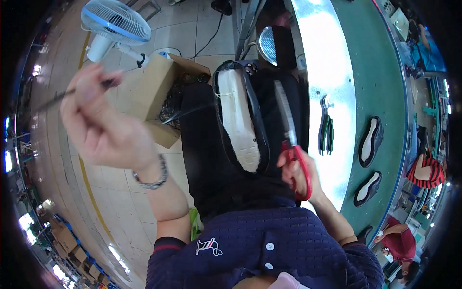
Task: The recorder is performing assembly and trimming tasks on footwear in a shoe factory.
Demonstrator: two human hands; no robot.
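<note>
A black shoe upper (pixel 262 139) lies sole side up across my dark-trousered lap, a pale insole board (pixel 238 120) filling its underside. My right hand (pixel 298 176), just right of the shoe, is closed round the red handles of a pair of scissors (pixel 287 118); their blades point away from me, seemingly together. Raised high at the left, well apart from the shoe, my left hand (pixel 106 123) is blurred by motion. Its fingers pinch a thin dark strip (pixel 57 98) that trails off leftward. A short light thread (pixel 224 95) crosses the insole board near its far end.
An open cardboard box (pixel 155 89) with tangled black scraps (pixel 185 89) stands left of my knees, a fan (pixel 115 21) beyond it. On the metal ledge at right lie green-handled pliers (pixel 326 127). The green conveyor belt (pixel 370 91) carries several shoes (pixel 371 142). People work farther right.
</note>
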